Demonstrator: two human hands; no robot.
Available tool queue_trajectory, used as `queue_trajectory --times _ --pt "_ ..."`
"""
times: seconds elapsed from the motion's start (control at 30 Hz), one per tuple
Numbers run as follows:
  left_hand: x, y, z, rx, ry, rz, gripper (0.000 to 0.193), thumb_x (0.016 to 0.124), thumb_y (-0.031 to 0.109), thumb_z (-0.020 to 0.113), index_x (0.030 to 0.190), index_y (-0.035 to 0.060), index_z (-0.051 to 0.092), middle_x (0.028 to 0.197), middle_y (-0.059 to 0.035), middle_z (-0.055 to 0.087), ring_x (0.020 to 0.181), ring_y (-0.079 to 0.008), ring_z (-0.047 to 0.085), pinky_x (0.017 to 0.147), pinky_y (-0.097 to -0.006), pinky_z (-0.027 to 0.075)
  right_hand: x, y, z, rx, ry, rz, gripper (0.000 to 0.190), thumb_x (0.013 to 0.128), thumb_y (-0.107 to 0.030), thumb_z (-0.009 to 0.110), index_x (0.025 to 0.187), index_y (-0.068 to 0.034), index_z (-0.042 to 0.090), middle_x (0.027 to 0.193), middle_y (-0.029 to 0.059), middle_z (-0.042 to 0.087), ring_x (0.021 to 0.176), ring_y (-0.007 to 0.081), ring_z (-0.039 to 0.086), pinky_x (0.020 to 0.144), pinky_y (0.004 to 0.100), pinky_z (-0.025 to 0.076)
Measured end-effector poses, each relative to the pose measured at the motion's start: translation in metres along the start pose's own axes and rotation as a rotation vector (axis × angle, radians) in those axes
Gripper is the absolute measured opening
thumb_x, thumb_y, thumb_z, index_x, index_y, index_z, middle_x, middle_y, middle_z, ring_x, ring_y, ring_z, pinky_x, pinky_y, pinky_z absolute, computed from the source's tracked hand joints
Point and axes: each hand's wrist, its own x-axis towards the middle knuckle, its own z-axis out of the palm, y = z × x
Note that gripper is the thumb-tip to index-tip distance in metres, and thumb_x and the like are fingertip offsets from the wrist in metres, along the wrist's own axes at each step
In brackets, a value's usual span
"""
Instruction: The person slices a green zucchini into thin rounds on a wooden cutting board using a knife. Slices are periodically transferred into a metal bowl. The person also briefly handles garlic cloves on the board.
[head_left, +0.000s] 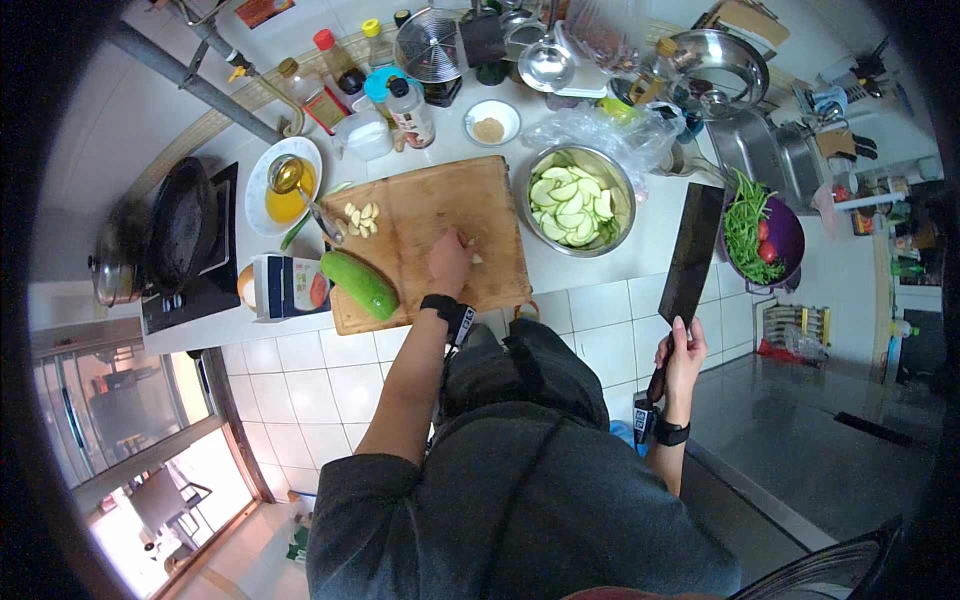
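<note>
My right hand (684, 349) grips the handle of a dark-bladed cleaver (691, 251), held off to the right of the counter with its blade pointing up and away from me. My left hand (450, 264) is lowered to the wooden cutting board (442, 187), fingers curled down. A small pale piece (478, 259), perhaps garlic, shows beside the fingertips; whether the fingers pinch anything is hidden. Peeled garlic cloves (363, 219) lie in a cluster on the board's left. A whole green squash (360, 285) rests across its near left corner.
A steel bowl of sliced squash (574, 206) stands right of the board. Beyond it is a purple colander (787, 232) with greens and tomatoes. At left are a bowl of beaten egg (289, 214) with a ladle, a carton (292, 289) and a wok (180, 225). Bottles (409, 112) line the back.
</note>
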Motion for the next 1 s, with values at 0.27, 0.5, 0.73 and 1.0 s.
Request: queue_trajectory --times 0.27,0.5,0.73,1.0 --pt "0.006 0.104 -0.004 -1.155 -0.405 0.245 0.045 0.085 0.012 0.066 0.125 0.003 0.048 0.114 -0.0085 0.057 0.103 -0.0153 0.055 0.086 -0.0291 0.048 0.009 0.004 0.006 -0.011 -0.01 -0.019 0.016 0.092 -0.023 0.057 0.089 -0.009 0.049 0.048 -0.0022 0.04 0.038 0.0062 0.037 0.034 0.0217 0.029" --pt "-0.022 0.046 -0.048 -0.294 0.373 0.344 0.043 0.08 0.012 0.067 0.118 0.0013 0.05 0.112 -0.0148 0.056 0.102 -0.0296 0.054 0.088 -0.0369 0.043 0.017 0.0 0.026 -0.046 -0.134 -0.005 0.02 0.092 -0.021 0.058 0.104 -0.006 0.053 0.048 -0.0023 0.042 0.037 0.0061 0.037 0.034 0.0215 0.029" --pt "-0.064 -0.103 -0.112 0.069 0.831 -0.353 0.068 0.066 0.037 0.079 0.115 -0.0021 0.053 0.11 -0.0193 0.058 0.105 -0.0346 0.054 0.089 -0.0424 0.043 0.02 0.004 0.053 -0.14 -0.235 0.111 0.035 0.089 -0.016 0.062 0.12 -0.006 0.051 0.05 -0.0067 0.043 0.039 0.0032 0.036 0.035 0.0204 0.026" --pt "-0.033 -0.123 -0.112 -0.202 0.508 -0.352 0.056 0.067 0.04 0.078 0.095 -0.0058 0.064 0.093 -0.0187 0.067 0.087 -0.0289 0.065 0.079 -0.0375 0.049 0.02 0.01 0.081 -0.329 -0.533 0.015 0.036 0.086 -0.016 0.066 0.118 -0.003 0.054 0.048 -0.0059 0.044 0.038 0.0033 0.036 0.036 0.0214 0.027"
